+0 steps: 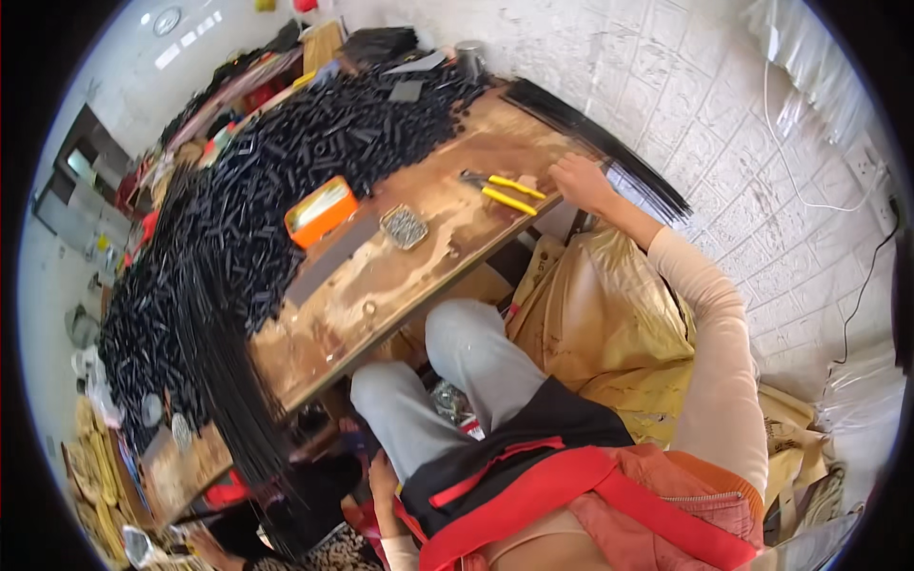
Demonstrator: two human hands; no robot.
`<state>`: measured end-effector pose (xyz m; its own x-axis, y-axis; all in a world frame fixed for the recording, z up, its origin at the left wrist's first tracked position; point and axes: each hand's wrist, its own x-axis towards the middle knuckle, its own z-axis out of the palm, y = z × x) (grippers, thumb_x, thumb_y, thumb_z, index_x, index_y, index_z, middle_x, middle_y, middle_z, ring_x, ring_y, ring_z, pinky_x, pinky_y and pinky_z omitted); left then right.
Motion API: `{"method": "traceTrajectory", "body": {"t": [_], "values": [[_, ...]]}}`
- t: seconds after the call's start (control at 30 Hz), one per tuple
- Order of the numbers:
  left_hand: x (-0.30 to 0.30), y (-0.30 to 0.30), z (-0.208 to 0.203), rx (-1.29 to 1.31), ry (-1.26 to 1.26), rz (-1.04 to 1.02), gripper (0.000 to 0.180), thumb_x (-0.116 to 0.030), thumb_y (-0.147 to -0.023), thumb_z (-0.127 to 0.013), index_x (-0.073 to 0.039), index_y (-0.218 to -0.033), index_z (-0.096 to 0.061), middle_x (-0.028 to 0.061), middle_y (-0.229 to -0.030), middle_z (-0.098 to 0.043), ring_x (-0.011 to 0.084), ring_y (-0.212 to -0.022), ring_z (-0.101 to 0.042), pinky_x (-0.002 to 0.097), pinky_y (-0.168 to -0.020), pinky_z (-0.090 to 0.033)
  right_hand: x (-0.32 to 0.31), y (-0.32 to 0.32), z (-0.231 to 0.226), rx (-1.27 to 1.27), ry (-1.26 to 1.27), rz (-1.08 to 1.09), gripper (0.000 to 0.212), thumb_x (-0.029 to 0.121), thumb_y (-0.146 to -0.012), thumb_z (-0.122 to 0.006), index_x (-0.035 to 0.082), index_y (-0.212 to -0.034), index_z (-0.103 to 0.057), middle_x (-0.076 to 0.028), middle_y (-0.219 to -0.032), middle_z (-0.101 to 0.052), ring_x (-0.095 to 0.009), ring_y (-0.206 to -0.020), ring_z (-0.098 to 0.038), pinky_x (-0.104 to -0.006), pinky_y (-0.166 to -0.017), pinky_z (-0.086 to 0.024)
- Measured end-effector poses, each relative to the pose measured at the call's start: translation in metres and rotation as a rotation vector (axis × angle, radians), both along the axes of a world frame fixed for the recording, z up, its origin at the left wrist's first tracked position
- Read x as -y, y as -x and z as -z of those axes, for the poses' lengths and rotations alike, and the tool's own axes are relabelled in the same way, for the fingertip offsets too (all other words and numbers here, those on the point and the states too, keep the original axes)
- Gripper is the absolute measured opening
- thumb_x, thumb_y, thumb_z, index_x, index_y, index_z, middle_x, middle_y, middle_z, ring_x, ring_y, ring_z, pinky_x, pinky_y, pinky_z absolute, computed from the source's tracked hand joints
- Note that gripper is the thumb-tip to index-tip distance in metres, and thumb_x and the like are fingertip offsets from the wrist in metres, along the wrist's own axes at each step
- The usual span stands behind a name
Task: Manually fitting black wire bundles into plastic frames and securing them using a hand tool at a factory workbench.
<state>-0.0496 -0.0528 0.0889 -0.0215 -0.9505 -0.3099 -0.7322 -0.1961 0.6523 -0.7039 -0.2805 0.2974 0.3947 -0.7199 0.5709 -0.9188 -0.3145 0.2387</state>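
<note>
My right hand [578, 182] rests at the right end of the wooden table [457, 228], its fingers curled; anything in them is too small to make out. Beside it lie pliers with yellow handles [509, 197], apart from the hand. A bundle of thin black strips [609, 147] runs along the table's far right edge, just past the hand. My left hand [383, 479] is down by my left thigh, below the table, and its fingers are too unclear to read. On the table, a small clear container [404, 228] holds tiny metal pieces, near an orange box [322, 211].
A large heap of short black pieces [324, 128] covers the table's far side. Long black strips [219, 371] hang over the near left edge. Another person's hand [208, 548] is at the lower left. Yellow sacking [609, 305] lies under the right end.
</note>
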Motion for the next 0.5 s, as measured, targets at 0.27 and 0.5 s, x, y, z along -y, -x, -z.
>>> {"method": "traceTrajectory", "body": {"t": [0.27,0.5], "values": [[0.003,0.075,-0.162,0.73,0.018,0.102,0.034,-0.028,-0.088,-0.063,-0.019,-0.121,-0.061,0.0145,-0.1,-0.068,0.0358,-0.087,-0.067,0.0497,-0.069,-0.053,0.058,0.089,0.016,-0.006,0.036,0.75,0.023,0.011,-0.081,-0.059,0.004,-0.102,-0.058,-0.015,-0.099,-0.06,-0.033,-0.091,-0.061,-0.0412,-0.075,-0.053],[0.016,0.146,-0.228,0.314,0.124,0.224,0.034,-0.025,-0.091,-0.061,-0.02,-0.125,-0.061,0.012,-0.097,-0.071,0.0332,-0.088,-0.068,0.044,-0.072,-0.052,0.081,0.112,0.005,0.146,-0.25,0.748,0.016,0.014,-0.075,-0.062,0.001,-0.082,-0.067,-0.022,-0.084,-0.069,-0.039,-0.079,-0.069,-0.0469,-0.071,-0.055]]}}
